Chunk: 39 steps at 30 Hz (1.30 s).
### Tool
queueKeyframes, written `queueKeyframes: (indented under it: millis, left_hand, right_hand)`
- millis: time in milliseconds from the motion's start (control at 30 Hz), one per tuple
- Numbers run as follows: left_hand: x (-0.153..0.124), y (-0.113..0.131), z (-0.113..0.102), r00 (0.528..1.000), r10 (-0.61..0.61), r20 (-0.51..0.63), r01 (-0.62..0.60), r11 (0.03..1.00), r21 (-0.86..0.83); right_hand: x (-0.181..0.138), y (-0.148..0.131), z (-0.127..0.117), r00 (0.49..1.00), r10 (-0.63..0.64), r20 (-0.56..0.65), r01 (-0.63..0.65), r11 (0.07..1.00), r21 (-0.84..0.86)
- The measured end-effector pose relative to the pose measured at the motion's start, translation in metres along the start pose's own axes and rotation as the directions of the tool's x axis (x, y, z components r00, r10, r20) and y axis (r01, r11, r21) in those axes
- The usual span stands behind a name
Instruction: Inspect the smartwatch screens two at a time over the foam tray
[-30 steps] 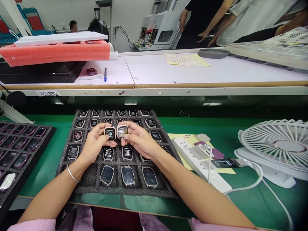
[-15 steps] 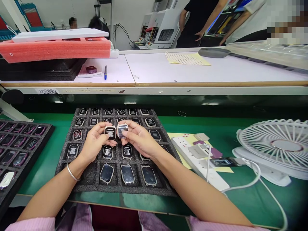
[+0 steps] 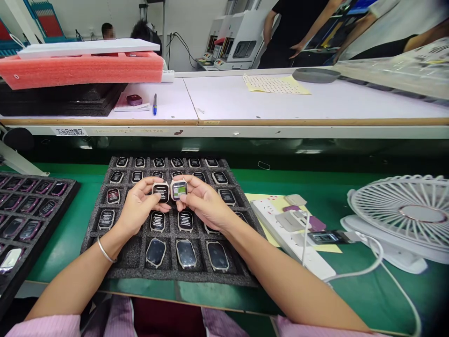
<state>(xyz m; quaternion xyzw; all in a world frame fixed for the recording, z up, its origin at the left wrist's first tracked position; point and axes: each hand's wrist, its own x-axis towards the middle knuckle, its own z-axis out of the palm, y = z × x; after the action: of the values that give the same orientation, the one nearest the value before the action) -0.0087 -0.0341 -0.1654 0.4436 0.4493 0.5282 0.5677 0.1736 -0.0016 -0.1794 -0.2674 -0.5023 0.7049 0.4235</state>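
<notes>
Pinching a watch body (image 3: 161, 190) lit with white text, the left hand (image 3: 140, 206) sits just beside the right hand (image 3: 203, 202), which clasps a second watch body (image 3: 179, 188) showing green, both above the dark foam tray (image 3: 175, 276) on the worktop (image 3: 308, 183).

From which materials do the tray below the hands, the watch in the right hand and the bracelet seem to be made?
Tray: probably foam, dark grey, matt, from its speckled, grainy surface.
Watch: smooth pale rim, metal or plastic, I cannot tell; clear screen cover, perhaps glass, as the display shows through.
Bracelet: likely polished metal, silvery and shiny.
</notes>
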Motion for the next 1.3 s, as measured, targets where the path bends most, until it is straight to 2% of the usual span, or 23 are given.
queueKeyframes:
  millis: [167, 400, 667, 1300]
  left_hand:
    - [-0.0027, 0.0037, 0.0013, 0.999, -0.030, 0.030, 0.032, 0.998, -0.058]
    - [-0.0025, 0.0013, 0.0018, 0.999, -0.019, 0.040, 0.019, 1.000, -0.002]
    - [-0.0015, 0.0036, 0.0004, 0.994, -0.089, 0.068, 0.096, 0.990, -0.102]
    - [-0.0034, 0.0059, 0.0027, 0.996, -0.067, 0.066, 0.073, 0.994, -0.084]
  right_hand:
    - [-0.0003, -0.0025, 0.0003, 1.000, -0.008, -0.011, 0.008, 1.000, -0.013]
    - [0.0007, -0.0036, 0.0026, 0.998, -0.015, -0.064, 0.015, 1.000, -0.007]
    - [0.0028, -0.0042, 0.0020, 0.989, 0.088, -0.122, -0.075, 0.992, 0.105]
    - [0.0009, -0.0036, 0.0021, 0.995, 0.018, -0.101, -0.014, 0.999, 0.040]
